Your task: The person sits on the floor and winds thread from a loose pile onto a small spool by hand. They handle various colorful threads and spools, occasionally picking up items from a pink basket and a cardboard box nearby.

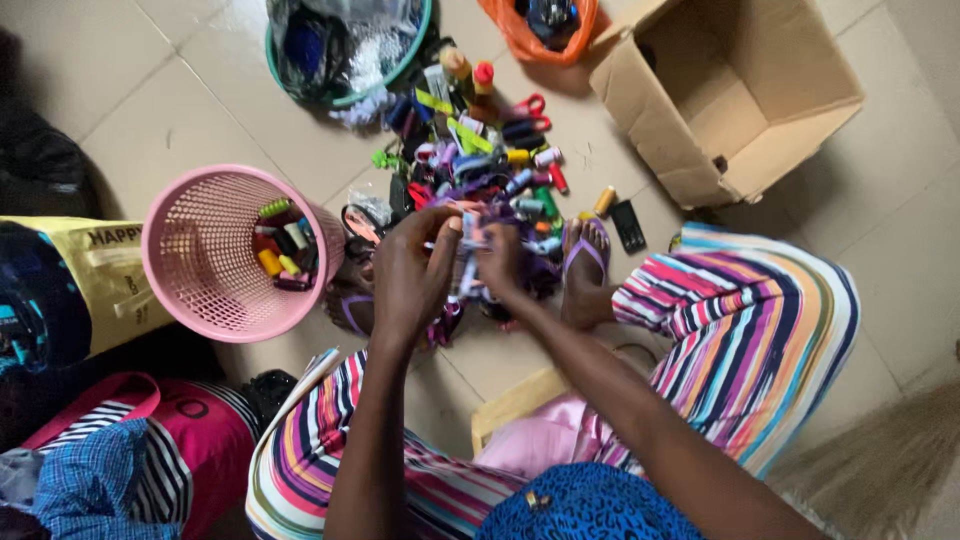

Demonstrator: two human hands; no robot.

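Observation:
My left hand [408,272] and my right hand [500,262] meet over a heap of small sewing things [480,170] on the tiled floor. Both pinch a small pale spool-like item [470,235] between their fingers; what it is exactly is too small to tell. The heap holds thread spools, coloured tapes and red-handled scissors [528,107]. A pink mesh basket [200,255] lies tipped on its side left of my hands, with a few spools inside. My foot in a purple sandal [585,262] rests by the heap.
An open cardboard box [730,95] stands at the back right. A green-rimmed basin [345,50] with bags and an orange bag [535,30] sit at the back. A yellow bag [85,285] and a red bag [150,440] lie left. A broom [880,460] lies right.

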